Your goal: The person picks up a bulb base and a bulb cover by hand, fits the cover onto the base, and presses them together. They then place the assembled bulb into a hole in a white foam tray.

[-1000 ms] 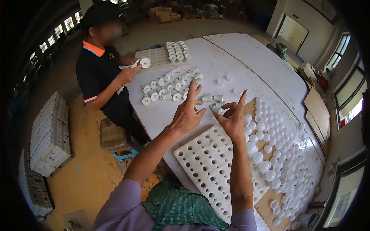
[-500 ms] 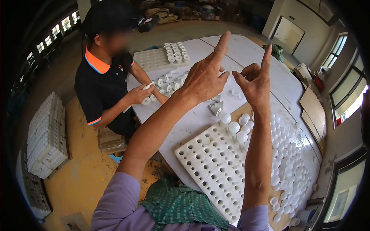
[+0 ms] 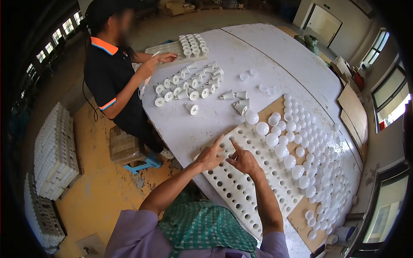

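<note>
My left hand (image 3: 210,155) hovers at the left part of a white foam tray (image 3: 234,189) full of round holes, its index finger stretched out and nothing in it. Close beside it, over the middle of the same tray, my right hand (image 3: 245,161) is empty too, with index finger and thumb apart. White translucent bulb covers (image 3: 297,172) lie in a large group along the tray's right side. Beyond the tray, white bulb bases (image 3: 192,109) are scattered on the table (image 3: 232,43).
A co-worker in a black shirt (image 3: 105,79) stands at the table's left side, hands near another foam tray (image 3: 163,64) holding bulb bases. Brown cardboard (image 3: 301,215) lies under the covers. Stacked trays (image 3: 56,150) and a boxed blue stool (image 3: 144,164) stand on the floor.
Both my hands have come down from raised in front of the view to over the foam tray. The co-worker's hands have moved away from the bulb bases toward the far tray.
</note>
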### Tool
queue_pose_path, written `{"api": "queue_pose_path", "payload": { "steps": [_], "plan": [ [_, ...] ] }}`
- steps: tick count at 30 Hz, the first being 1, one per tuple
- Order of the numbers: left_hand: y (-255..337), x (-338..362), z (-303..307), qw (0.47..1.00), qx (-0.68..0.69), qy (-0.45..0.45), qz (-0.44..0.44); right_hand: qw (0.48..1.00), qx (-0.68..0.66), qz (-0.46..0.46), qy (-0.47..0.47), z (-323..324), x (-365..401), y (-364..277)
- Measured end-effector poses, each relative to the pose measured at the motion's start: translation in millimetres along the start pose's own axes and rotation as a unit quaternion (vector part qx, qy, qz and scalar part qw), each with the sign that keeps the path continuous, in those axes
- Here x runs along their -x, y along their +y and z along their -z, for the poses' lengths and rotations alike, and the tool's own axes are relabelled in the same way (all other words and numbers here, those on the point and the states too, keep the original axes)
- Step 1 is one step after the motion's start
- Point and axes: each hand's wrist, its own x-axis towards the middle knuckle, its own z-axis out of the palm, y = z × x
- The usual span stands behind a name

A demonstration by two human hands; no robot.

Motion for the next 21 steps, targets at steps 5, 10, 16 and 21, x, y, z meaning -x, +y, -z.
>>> {"api": "queue_pose_path", "payload": {
  "steps": [5,10,16,21],
  "plan": [
    [54.5,-20.4,52.4,0.977,0.097,0.146,-0.122,0.879,-0.382,0.143,0.245,62.5,5.8,-70.6],
    [-25.1,-48.1,49.9,0.989,0.046,0.138,-0.031,0.852,-0.337,0.046,0.398,44.7,31.8,-1.1],
    [28.8,-68.3,30.9,0.998,0.033,-0.004,-0.057,0.959,-0.185,0.088,0.194,102.0,36.6,-82.0],
    [-86.6,-136.6,98.4,0.981,-0.123,0.144,0.044,0.824,-0.095,-0.077,0.554,161.2,69.8,-32.5]
  ]
}}
